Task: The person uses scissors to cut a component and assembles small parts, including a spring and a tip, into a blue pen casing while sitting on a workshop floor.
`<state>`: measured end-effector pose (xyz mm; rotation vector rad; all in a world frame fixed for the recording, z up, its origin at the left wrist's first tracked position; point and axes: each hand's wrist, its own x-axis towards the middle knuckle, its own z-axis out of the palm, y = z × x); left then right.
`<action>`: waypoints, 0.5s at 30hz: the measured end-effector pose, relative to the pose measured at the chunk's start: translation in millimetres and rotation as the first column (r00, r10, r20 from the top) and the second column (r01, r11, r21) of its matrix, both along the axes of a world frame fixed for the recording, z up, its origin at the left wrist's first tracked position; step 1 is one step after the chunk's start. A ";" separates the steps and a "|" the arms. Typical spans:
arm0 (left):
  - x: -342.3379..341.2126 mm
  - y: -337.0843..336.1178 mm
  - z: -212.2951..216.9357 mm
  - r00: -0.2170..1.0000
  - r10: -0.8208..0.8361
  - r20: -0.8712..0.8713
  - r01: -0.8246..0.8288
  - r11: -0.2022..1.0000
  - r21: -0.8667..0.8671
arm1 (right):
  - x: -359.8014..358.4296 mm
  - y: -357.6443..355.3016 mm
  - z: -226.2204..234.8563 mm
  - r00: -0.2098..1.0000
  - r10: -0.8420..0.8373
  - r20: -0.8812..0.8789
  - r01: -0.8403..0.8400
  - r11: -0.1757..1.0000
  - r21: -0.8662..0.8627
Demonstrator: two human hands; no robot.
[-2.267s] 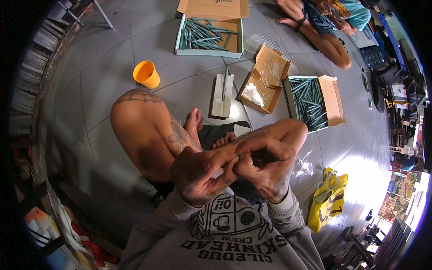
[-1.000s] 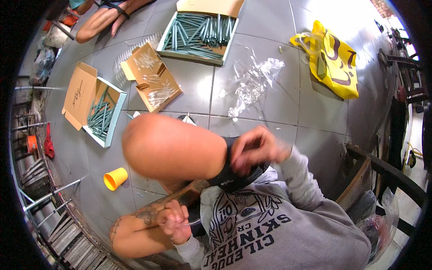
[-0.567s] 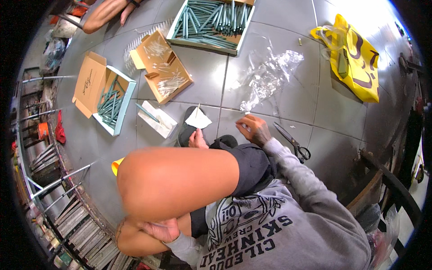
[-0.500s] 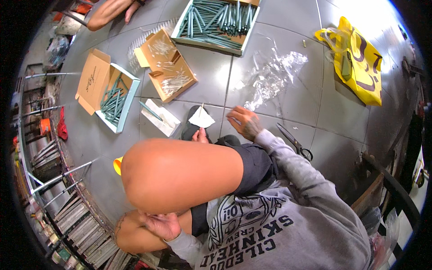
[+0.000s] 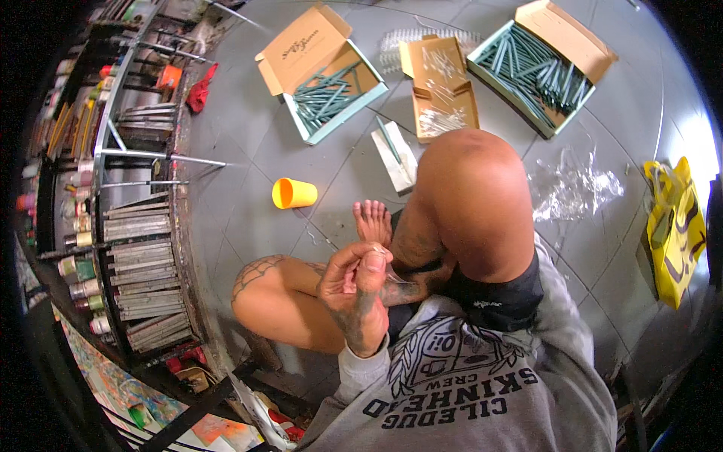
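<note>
My left hand (image 5: 357, 294) is raised in front of my crossed legs, thumb and fingers pinched together. Something small and clear seems to show at the fingertips, too little to name. My right hand is hidden behind my raised knee (image 5: 471, 173); only its grey sleeve (image 5: 559, 290) shows. Beyond the knee lies a narrow white box (image 5: 405, 172) with one slender teal pen-like stick (image 5: 388, 138) on it. Nearby, a brown cardboard box (image 5: 465, 108) holds small clear pieces. An orange-yellow cup (image 5: 295, 193) lies on its side, left of my bare foot (image 5: 372, 224).
Two open boxes, a smaller one (image 5: 367, 103) and a larger one (image 5: 482, 73), hold many teal sticks. Crumpled clear plastic (image 5: 576, 190) and a yellow bag (image 5: 670, 248) lie on the right. A paint-bottle rack (image 5: 105, 181) with metal rods sticking out stands on the left.
My view has swung left. My left hand has risen from beside my thigh into a pinch. My right hand, the scissors, the white paper and another person's arm have gone out of sight.
</note>
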<state>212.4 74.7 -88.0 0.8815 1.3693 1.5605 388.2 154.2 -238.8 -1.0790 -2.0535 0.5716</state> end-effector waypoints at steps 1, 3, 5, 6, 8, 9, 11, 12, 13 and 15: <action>1.2 -1.3 1.1 1.000 0.012 0.007 -0.012 0.999 0.030 | 10.8 -5.4 19.5 0.986 -0.100 -0.133 0.103 0.995 0.014; -2.3 -2.6 4.6 0.999 0.022 0.032 -0.024 0.996 0.083 | 39.1 -10.9 54.3 0.795 -0.443 -0.415 0.461 0.885 -0.062; -4.5 -2.3 5.6 1.000 0.006 0.014 -0.008 0.996 0.086 | 61.6 -6.3 81.5 0.277 -0.731 -0.624 0.767 0.559 -0.314; -4.4 -2.6 5.9 1.000 0.000 0.011 -0.001 0.995 0.097 | 60.3 -17.9 93.8 0.312 -0.675 -0.668 0.759 0.600 -0.252; -2.7 -3.5 7.5 1.000 -0.015 0.015 0.013 0.995 0.100 | 44.3 -54.1 121.8 0.418 -0.522 -0.744 0.635 0.753 -0.172; -0.8 -4.2 8.7 0.999 -0.024 0.024 0.021 0.995 0.099 | 31.5 -67.2 134.3 0.474 -0.411 -0.779 0.506 0.851 -0.141; 2.8 -5.5 12.5 0.999 -0.029 0.046 0.024 0.995 0.099 | -0.6 -80.7 151.7 0.700 -0.273 -0.661 0.272 0.956 -0.106; 4.0 -6.2 14.8 0.997 -0.051 0.061 0.045 0.994 0.104 | -16.7 -77.3 154.3 0.680 -0.209 -0.703 0.204 0.975 -0.093; 5.1 -7.2 17.2 0.995 -0.062 0.081 0.054 0.993 0.103 | -30.8 -72.9 156.1 0.695 -0.169 -0.699 0.116 0.986 -0.122; 5.8 -8.2 20.7 0.994 -0.060 0.095 0.050 0.993 0.106 | -49.0 -71.4 161.4 0.662 -0.148 -0.735 0.031 0.985 -0.171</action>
